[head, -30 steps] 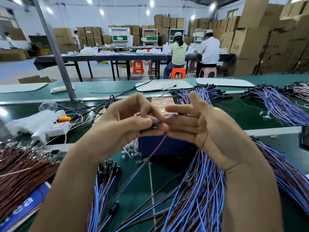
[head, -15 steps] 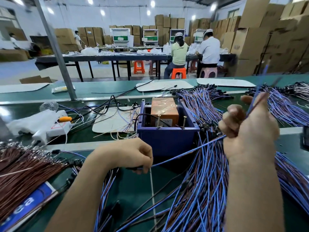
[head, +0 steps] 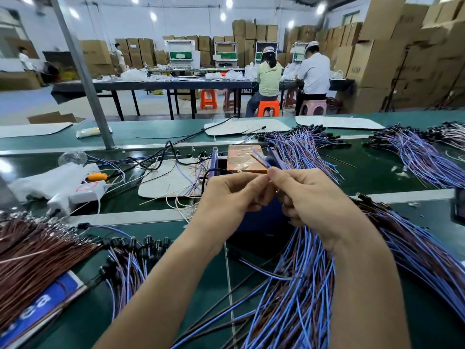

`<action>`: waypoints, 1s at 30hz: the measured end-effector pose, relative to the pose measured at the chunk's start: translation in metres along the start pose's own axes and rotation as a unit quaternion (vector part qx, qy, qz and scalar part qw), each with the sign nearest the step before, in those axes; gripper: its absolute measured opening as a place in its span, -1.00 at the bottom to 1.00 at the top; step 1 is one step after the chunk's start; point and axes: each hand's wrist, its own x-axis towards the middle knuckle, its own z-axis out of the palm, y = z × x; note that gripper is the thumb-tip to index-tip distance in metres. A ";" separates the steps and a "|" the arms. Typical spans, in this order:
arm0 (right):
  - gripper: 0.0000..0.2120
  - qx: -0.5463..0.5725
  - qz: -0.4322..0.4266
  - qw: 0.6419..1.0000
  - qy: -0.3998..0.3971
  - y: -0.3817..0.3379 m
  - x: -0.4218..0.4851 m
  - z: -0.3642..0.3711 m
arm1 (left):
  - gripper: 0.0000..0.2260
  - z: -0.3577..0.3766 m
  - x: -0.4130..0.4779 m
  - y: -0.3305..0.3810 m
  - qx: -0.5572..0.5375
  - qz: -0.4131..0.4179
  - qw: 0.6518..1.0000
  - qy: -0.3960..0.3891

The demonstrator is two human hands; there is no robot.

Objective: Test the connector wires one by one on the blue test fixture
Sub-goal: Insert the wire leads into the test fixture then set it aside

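Now | left hand point(head: 234, 195), right hand point(head: 310, 197): fingers point(head: 278, 176) pinch wire point(head: 259, 158) | over blue fixture point(head: 276, 156)

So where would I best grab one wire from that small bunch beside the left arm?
Likely by its black connector, pinched from above. The connectors lie fanned out at the far end, apart enough to take one alone, while the blue wires run close together and cross each other.
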 end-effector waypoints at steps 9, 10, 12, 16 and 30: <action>-0.57 -0.011 0.054 0.997 -0.057 0.007 -0.001 -0.008 | -0.84 0.000 0.003 -0.006 -0.044 -0.042 0.997 0.047; -0.57 0.001 0.058 0.998 -0.034 0.009 0.001 -0.009 | -0.82 -0.001 0.004 -0.007 -0.048 -0.051 0.996 0.053; -0.63 0.026 0.068 0.997 0.028 0.013 0.005 -0.011 | -0.79 -0.003 0.007 -0.008 -0.064 -0.075 0.993 0.068; -0.85 0.037 0.091 0.989 0.111 0.027 0.008 -0.022 | -0.78 -0.017 0.012 -0.014 -0.010 -0.104 0.994 0.038; -0.79 -0.117 0.117 0.975 0.146 0.045 0.018 -0.020 | -0.75 -0.036 0.020 -0.037 0.272 -0.047 0.953 0.122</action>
